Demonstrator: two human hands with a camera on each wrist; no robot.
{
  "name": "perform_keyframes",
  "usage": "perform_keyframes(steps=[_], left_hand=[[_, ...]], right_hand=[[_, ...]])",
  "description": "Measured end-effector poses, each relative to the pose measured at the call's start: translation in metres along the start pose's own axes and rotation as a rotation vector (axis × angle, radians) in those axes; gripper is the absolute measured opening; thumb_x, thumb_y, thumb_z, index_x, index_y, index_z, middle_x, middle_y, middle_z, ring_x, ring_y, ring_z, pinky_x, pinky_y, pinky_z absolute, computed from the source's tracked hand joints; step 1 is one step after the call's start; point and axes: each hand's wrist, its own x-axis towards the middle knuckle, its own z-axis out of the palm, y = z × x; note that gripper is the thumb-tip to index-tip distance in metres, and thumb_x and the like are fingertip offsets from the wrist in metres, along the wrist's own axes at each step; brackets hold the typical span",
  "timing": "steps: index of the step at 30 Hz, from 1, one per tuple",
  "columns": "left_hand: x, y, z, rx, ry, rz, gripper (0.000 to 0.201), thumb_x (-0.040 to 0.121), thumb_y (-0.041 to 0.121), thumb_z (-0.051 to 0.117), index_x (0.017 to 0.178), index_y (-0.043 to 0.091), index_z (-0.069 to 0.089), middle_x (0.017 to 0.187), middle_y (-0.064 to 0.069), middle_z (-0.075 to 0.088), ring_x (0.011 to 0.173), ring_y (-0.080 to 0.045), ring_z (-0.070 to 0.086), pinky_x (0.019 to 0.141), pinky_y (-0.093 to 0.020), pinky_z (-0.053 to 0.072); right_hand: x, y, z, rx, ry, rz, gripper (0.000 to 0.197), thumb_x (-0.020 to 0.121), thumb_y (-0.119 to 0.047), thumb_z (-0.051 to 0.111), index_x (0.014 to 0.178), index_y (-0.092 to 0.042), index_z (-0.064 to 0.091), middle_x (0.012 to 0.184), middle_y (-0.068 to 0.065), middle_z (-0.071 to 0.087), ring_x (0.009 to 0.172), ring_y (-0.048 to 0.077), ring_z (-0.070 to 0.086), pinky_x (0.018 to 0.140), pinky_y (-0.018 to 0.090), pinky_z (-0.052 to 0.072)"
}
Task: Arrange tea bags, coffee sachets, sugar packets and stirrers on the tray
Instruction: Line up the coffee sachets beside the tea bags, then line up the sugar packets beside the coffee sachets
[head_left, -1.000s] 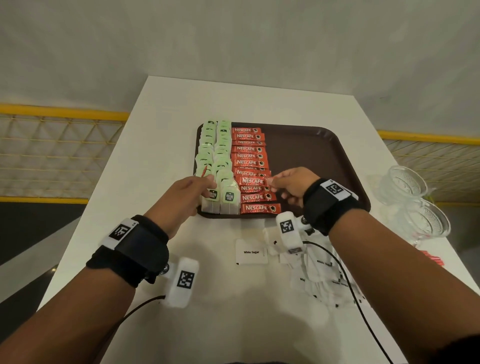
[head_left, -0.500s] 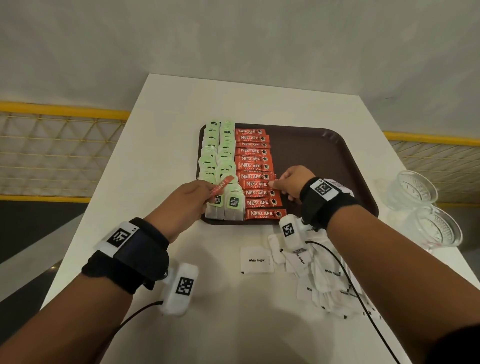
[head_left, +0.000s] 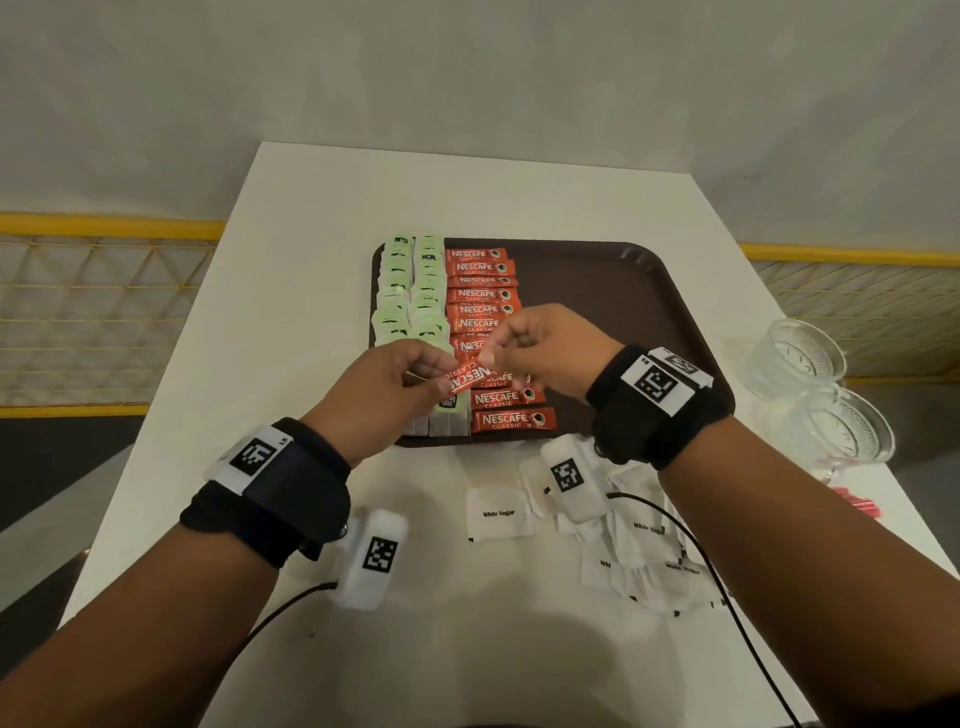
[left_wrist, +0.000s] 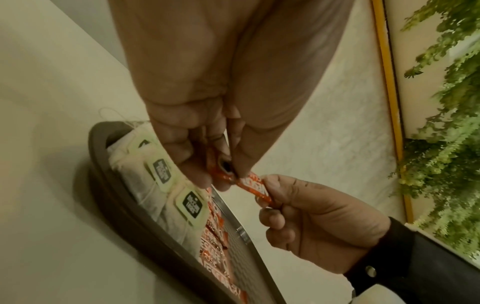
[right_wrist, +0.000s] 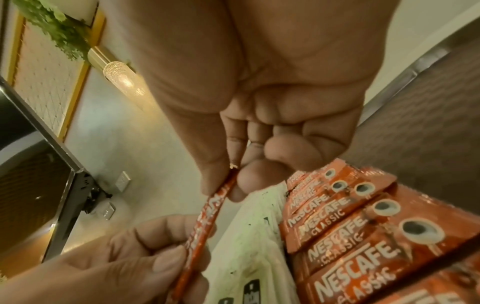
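— Two hands on one sachet: the left hand pinches its near end between thumb and fingertips, the right hand pinches the far end the same way.

— Where is it held?

— Lifted just above the tray, over the seam between the tea bags and the coffee row.

— And the tray itself?

— Two columns of tea bags along its left edge, the coffee row touching them on the right. The right half is bare brown surface.

— The sugar?

— Sugar packets lie in a loose heap on the table, near the tray's front edge, one packet apart to the left. Glass bowls stand right of the tray, with red stirrers just in front of them.
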Motion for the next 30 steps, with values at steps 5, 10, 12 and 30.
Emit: perform_keyframes(steps=[5,10,12,30], left_hand=[[-0.002,0.01,0.004,0.086,-0.046,0.072,0.013,0.094,0.028,0.065,0.093,0.015,0.069,0.083,-0.004,0.069,0.072,-0.01,0.062,0.066,-0.025,0.055],[0.004,0.014,0.003,-0.094,0.055,0.013,0.018,0.093,0.022,0.066,0.095,0.004,0.064,0.075,-0.006,0.065,0.066,-0.011,0.059,0.061,-0.025,0.049],[0.007,0.013,0.001,-0.231,0.081,-0.05,0.025,0.094,0.018,0.065,0.105,-0.003,0.058,0.08,-0.011,0.071,0.071,-0.02,0.067,0.063,-0.027,0.053],[-0.009,-0.007,-0.004,-0.244,0.082,-0.13,0.007,0.094,0.01,0.056,0.093,0.015,0.061,0.087,-0.001,0.068,0.069,-0.013,0.062,0.058,-0.023,0.049]], right_hand=[[-0.003,-0.009,0.001,0.043,0.038,-0.151,0.013,0.081,-0.018,0.077,0.087,-0.01,0.07,0.07,-0.001,0.067,0.057,0.006,0.057,0.056,0.016,0.046],[-0.005,-0.009,0.013,0.184,0.123,-0.13,0.016,0.082,-0.027,0.076,0.087,-0.013,0.069,0.075,0.004,0.068,0.059,0.005,0.056,0.057,0.014,0.046],[-0.008,0.0,0.022,0.128,0.05,-0.07,0.021,0.083,-0.029,0.075,0.09,-0.01,0.07,0.082,0.01,0.071,0.068,0.015,0.062,0.07,0.024,0.054],[-0.009,0.055,-0.007,0.146,0.281,0.242,0.014,0.091,-0.024,0.065,0.096,-0.012,0.068,0.079,0.0,0.07,0.057,0.009,0.055,0.047,0.016,0.042]])
